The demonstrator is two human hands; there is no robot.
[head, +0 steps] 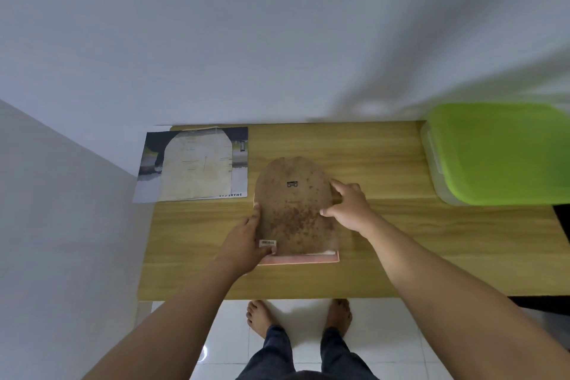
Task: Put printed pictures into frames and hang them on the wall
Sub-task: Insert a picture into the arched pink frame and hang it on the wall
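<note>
An arch-shaped picture frame lies face down on the wooden table (385,225). Its brown speckled backing board (296,210) faces up, with a small metal hanger and a barcode sticker on it. The frame's pink rim (302,260) shows along the near edge. My left hand (246,244) grips the lower left edge of the board, thumb by the sticker. My right hand (348,207) holds the board's right edge with curled fingers. A printed picture (237,176) lies at the table's back left, with a pale arch-shaped sheet (197,170) on top of it.
A clear plastic box with a green lid (499,151) stands at the table's back right. White walls close the back and left side. My bare feet stand on white floor tiles (385,348) below the table's near edge.
</note>
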